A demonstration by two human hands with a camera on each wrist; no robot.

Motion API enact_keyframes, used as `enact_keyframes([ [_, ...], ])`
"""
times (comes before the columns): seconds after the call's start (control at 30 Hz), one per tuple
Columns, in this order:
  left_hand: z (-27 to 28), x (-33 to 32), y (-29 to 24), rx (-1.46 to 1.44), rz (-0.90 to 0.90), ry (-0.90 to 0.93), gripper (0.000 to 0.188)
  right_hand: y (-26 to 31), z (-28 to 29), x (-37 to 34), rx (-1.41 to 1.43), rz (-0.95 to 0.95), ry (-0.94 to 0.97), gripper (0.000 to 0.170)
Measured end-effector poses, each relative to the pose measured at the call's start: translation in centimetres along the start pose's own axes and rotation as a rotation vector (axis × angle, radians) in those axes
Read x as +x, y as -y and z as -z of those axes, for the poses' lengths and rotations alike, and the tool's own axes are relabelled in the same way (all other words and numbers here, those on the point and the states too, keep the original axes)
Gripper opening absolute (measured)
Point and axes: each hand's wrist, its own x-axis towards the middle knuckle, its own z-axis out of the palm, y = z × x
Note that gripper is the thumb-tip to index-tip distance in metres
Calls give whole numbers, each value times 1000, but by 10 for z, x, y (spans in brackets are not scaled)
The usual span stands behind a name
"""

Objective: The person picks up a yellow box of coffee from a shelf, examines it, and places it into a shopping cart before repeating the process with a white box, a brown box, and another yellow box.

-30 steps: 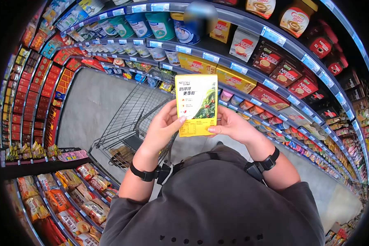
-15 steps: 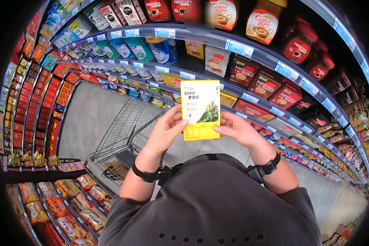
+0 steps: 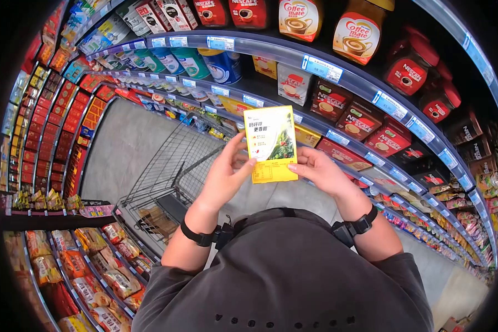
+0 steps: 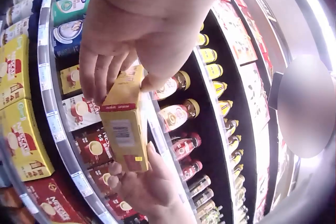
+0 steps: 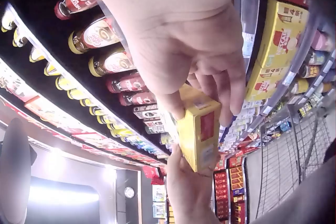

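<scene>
A yellow and white Nescafe box [image 3: 271, 145] is held up between both hands in front of the chest, printed face toward the head camera. The left hand [image 3: 227, 171] grips its left edge, thumb on the front and fingers behind. On the lower right corner the right hand [image 3: 318, 171] pinches it, thumb in front. In the left wrist view the box [image 4: 124, 124] shows a barcode on a side, with the left hand [image 4: 134, 40] at one end. From the right wrist view, the right hand [image 5: 194, 61] holds the box [image 5: 198, 132] at its near end.
A wire shopping cart [image 3: 169, 171] stands at the left on the grey floor [image 3: 116, 149]. Curved shelves [image 3: 249, 99] of coffee boxes, jars and tins run ahead and to the right. Bagged goods [image 3: 94, 265] lie on a low shelf at the lower left.
Since a second ago the shelves have shifted left and down in the head view, bringing more jars into sight. The box has tilted slightly and moved a little right, with both hands still on it.
</scene>
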Motion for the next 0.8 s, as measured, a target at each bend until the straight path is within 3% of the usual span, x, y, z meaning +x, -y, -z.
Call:
enact_keyframes([
  [0.1, -8, 2, -12, 162, -130, 108, 85, -2, -2, 7, -133, 88, -37, 36],
  [0.2, -14, 7, 1, 203, -190, 77, 99, 6, -9, 9, -247, 100, -41, 40],
  [0.5, -32, 10, 4, 248, -209, 37, 123, 2, -4, 7, -357, 155, -9, 48],
  [0.6, -38, 10, 3, 410, -149, 1, 130, 6, -7, 1, -234, 162, 54, 47],
  [0.7, -42, 12, 9, 348, -79, 49, 129, 9, -8, -4, -145, 204, 109, 46],
  [0.8, -46, 7, 7, 464, -145, 10, 134, 2, -3, -8, -74, 203, 156, 45],
])
